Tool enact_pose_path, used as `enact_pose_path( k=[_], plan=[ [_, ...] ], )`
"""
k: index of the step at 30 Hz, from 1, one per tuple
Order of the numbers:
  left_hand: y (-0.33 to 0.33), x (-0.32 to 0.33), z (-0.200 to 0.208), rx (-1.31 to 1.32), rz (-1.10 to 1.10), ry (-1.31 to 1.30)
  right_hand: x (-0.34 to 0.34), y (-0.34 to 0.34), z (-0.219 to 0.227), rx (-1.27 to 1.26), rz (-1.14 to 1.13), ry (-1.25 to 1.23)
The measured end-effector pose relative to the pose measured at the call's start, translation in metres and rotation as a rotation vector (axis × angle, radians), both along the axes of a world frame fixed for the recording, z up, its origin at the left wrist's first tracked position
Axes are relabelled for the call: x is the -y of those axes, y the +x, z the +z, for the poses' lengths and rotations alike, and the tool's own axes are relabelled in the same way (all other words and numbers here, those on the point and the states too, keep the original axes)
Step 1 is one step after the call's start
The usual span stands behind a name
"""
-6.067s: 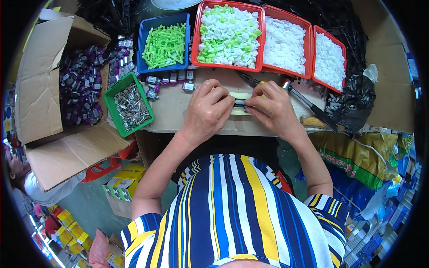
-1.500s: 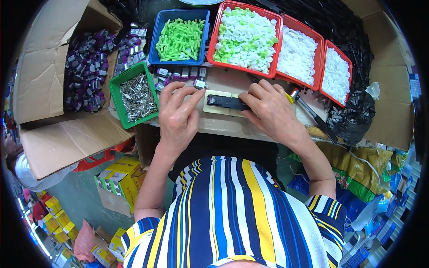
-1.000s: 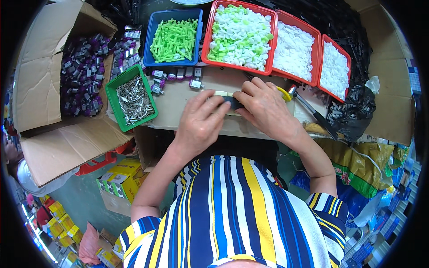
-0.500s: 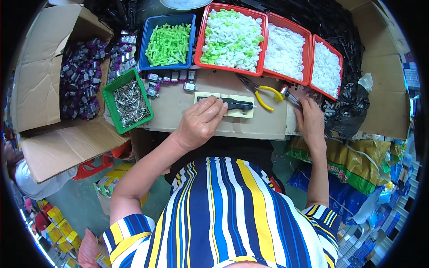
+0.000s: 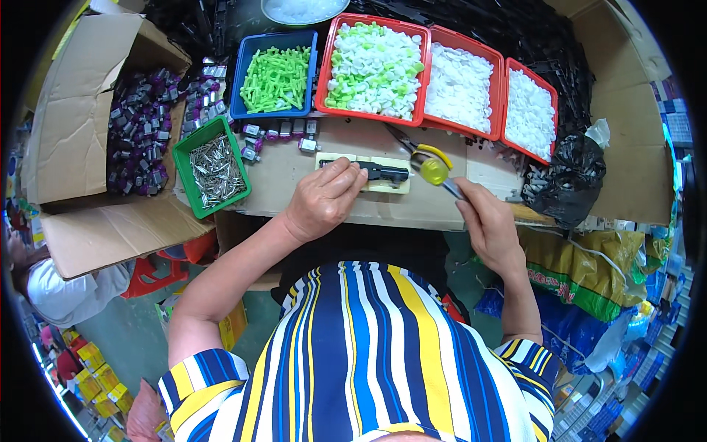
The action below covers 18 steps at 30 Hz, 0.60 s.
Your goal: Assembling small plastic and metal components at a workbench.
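Observation:
My left hand (image 5: 324, 197) pinches one end of a black elongated plastic part (image 5: 387, 173), which lies along a cream-coloured block (image 5: 401, 187) on the cardboard work surface. In my right hand (image 5: 490, 225) is a small hammer (image 5: 434, 172) with a round yellow face, gripped by its metal-looking handle. Its head hovers just right of the block, apart from the black part. Behind the hammer lie pliers (image 5: 400, 137) with yellow grips, partly covered by the hammer head.
Along the back stand a blue tray (image 5: 234, 96) of green pieces and red trays (image 5: 368, 113) of white and green caps. A green tray (image 5: 193, 199) holds metal pins. Small motors (image 5: 140, 132) fill a cardboard box at left. A black plastic bag (image 5: 571, 177) sits right.
My right hand has picked up the hammer from beside the pliers and brought it left and nearer, toward the block. The left hand keeps its hold on the black part.

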<state>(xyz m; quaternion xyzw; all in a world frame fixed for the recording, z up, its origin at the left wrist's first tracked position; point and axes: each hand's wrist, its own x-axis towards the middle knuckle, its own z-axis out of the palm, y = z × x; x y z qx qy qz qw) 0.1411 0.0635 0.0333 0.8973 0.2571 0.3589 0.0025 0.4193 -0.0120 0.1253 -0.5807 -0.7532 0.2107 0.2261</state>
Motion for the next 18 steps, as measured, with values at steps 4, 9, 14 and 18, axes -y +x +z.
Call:
enact_pose_path(
  k=[4,9,14,18],
  plan=[
    [0.001,0.000,0.001,0.003,-0.005,0.011,-0.002,-0.020,0.003,-0.112,0.091,0.187],
    [0.001,0.002,-0.002,0.011,0.014,-0.015,-0.014,-0.035,0.013,0.162,0.076,-0.321],
    [0.001,0.002,0.000,0.016,0.001,-0.008,-0.006,-0.035,0.001,-0.131,0.063,0.166],
    [0.003,0.005,0.000,-0.004,0.006,-0.014,-0.019,-0.032,-0.010,0.149,0.054,-0.256]
  ],
)
